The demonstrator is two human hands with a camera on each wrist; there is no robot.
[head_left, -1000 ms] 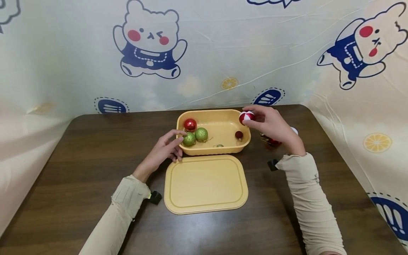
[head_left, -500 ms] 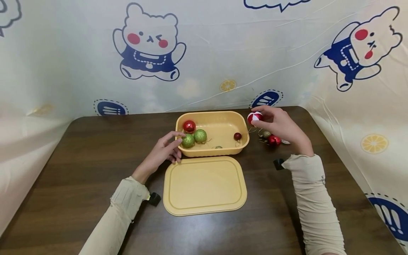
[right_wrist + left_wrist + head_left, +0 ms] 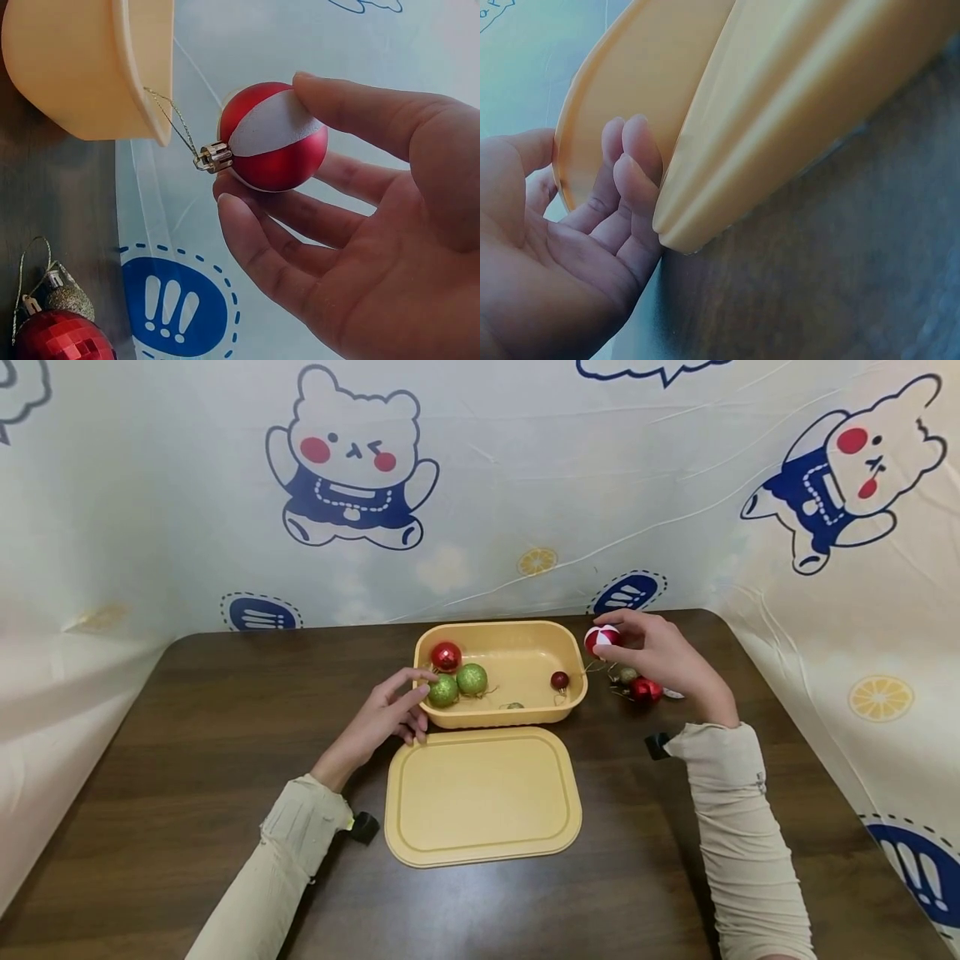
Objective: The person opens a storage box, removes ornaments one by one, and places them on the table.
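My right hand (image 3: pixel 660 652) pinches a red-and-white striped Christmas bauble (image 3: pixel 277 139) by its fingertips, just right of the yellow box (image 3: pixel 487 719). The bauble's gold cap and string loop (image 3: pixel 176 120) point towards the box, and the string overlaps its rim in the right wrist view. At the box's front left corner, my left hand (image 3: pixel 382 714) holds the wall, with thumb and forefinger over the rim and the other fingers outside. Inside lie a shiny red bauble (image 3: pixel 446 657), two green glitter baubles (image 3: pixel 472 679) and a small dark red one (image 3: pixel 559 680).
A flat yellow lid (image 3: pixel 483 797) lies right in front of the box. Under my right hand, a faceted red bauble (image 3: pixel 64 337) and a small gold glitter bauble (image 3: pixel 71 301) lie on the brown table (image 3: pixel 225 735). A printed cloth (image 3: pixel 480 485) hangs behind.
My right hand has moved right with the striped bauble, from over the box's right end to beside it, and now stays nearly still. The left hand has kept its place.
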